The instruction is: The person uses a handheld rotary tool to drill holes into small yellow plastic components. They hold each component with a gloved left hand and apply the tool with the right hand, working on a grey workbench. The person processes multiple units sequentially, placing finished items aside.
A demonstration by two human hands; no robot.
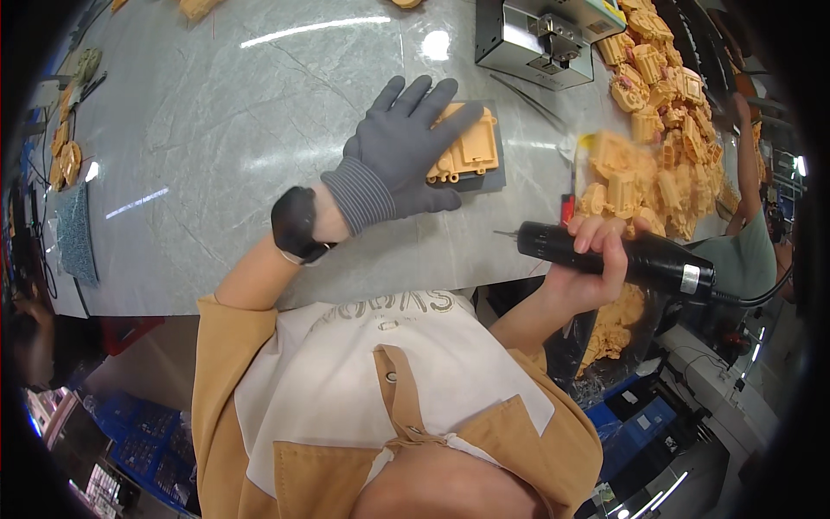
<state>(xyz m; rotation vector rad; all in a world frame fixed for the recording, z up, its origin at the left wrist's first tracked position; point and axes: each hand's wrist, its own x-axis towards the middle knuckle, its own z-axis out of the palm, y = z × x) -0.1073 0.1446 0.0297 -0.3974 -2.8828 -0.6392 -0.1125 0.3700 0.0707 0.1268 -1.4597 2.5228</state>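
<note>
My left hand (402, 143), in a grey knit glove with a black watch at the wrist, lies over an orange plastic housing (477, 145). Its fingers are stretched and spread, the index finger crossing the housing's top and the thumb resting in front of it. Part of the housing is hidden under the glove. Beneath it is a dark flat block (491, 180) on the table. Bare, my right hand (596, 251) is wrapped round a black electric screwdriver (653, 262). The tool is held level, apart from the housing, its thin bit pointing left and its cord running off to the right.
A boxy metal machine (536, 48) stands at the back of the grey table (259, 112), with tweezers (529, 99) before it. Many orange plastic parts (683, 95) are heaped along the right. A blue-grey mat (76, 233) lies far left. Another person's arm (745, 164) shows far right.
</note>
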